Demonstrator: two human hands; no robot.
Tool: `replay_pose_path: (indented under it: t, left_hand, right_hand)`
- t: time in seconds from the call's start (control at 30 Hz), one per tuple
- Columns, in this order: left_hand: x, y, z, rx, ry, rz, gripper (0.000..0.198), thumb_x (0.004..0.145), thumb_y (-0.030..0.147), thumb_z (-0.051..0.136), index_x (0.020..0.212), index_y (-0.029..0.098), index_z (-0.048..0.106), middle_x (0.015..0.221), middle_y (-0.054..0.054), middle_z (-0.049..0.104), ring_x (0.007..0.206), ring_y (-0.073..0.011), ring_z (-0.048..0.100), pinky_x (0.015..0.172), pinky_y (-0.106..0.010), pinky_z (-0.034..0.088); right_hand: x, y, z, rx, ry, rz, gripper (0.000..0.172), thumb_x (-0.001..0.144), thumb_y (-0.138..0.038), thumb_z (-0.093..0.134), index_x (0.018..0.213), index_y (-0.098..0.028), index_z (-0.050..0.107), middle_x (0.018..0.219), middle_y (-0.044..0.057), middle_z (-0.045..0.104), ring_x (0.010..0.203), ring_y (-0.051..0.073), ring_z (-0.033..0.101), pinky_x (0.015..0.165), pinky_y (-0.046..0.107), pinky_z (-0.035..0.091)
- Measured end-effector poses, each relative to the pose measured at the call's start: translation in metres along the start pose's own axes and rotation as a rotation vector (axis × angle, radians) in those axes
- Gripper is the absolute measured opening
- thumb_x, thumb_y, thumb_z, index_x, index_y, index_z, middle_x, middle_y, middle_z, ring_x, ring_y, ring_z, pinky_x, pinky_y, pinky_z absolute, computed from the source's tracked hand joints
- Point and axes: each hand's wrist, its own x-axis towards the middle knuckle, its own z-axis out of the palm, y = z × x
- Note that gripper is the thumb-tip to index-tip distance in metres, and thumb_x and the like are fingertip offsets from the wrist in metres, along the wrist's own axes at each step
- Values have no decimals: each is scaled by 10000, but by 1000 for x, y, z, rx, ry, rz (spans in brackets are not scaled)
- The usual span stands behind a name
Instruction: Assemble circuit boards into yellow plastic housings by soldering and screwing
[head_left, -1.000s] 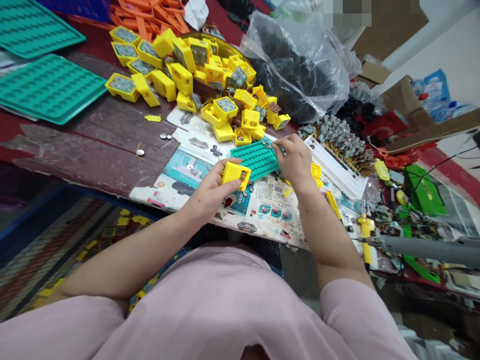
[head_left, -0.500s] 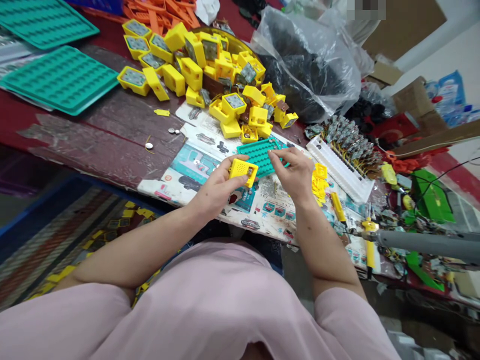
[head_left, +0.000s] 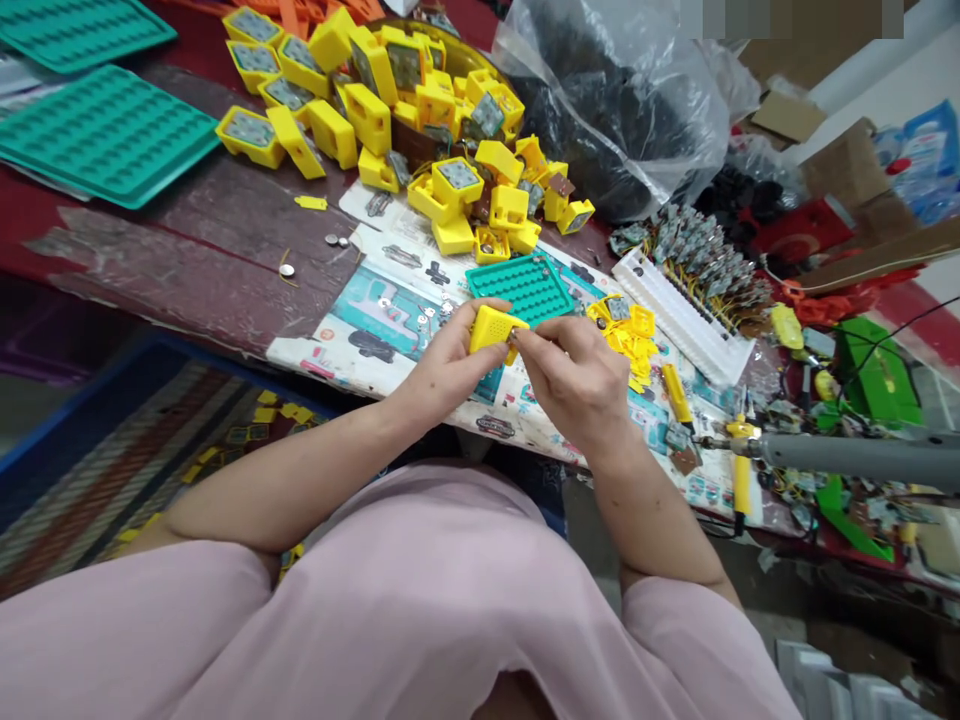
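Observation:
A small yellow plastic case point(head_left: 491, 330) with a grid of round holes is held in my left hand point(head_left: 444, 368), thumb along its near side. My right hand point(head_left: 574, 372) is closed in a pinch at the case's right end, where a small recess sits. Whatever the right fingertips hold is too small and hidden to name. Just beyond the hands lies a green dimpled tray point(head_left: 525, 285) on printed cardboard point(head_left: 375, 300). Small yellow plastic parts point(head_left: 634, 345) are heaped right of it.
A pile of yellow cases with grey boards point(head_left: 457, 180) spreads at the back around a round basin. Larger green trays point(head_left: 105, 135) lie at left. A white rack point(head_left: 679, 315) with wired circuit boards and a grey rod-like arm point(head_left: 847, 453) stand at right.
My right hand has moved from the green tray to the yellow case, and its fingertips now meet the case's recess. My left hand still holds the case, now tilted a little.

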Motion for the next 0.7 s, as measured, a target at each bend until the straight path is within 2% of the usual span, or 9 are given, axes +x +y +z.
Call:
replay_pose_path:
  t: [0.1,0.37,0.5,0.6,0.7]
  left_hand:
    - [0,-1,1,27,-6,18,407,736,238,674,1105,199,509,813,55,554,724,-95,517,665,-216,418]
    - [2,-5,9,-17,-11,47,434,730,274,699,1100,207,482,902,25,610,793,-109,558,706,-220,455]
    - [2,-14,12,-35,36,52,441,732,313,710,1096,214,483,896,24,595,829,-119,559,744,-233,470]
    - [0,-17,12,-28,41,44,468,725,334,723,1108,209,485,922,16,601,853,-126,564,764,-239,477]
    - [-5,-12,14,1,26,44,462,746,334,726,1120,205,487,921,16,596,842,-121,561,760,-233,478]
  right_hand:
    - [-2,-1,0,76,-32,23,117,931,-138,594,972,-187,693,863,33,688,768,121,612,624,239,465]
    - [-6,-13,11,320,149,324,59,908,-161,638,857,-183,660,801,30,637,758,124,624,652,242,518]
    - [-8,-16,20,267,225,369,83,936,-201,605,864,-200,643,802,25,627,762,131,604,675,262,512]
    - [-12,-18,22,196,193,374,110,958,-227,567,889,-203,649,832,38,644,808,149,606,739,295,513]
    - [-14,-19,21,327,180,456,87,940,-225,590,863,-201,624,843,26,638,774,129,588,699,277,503]
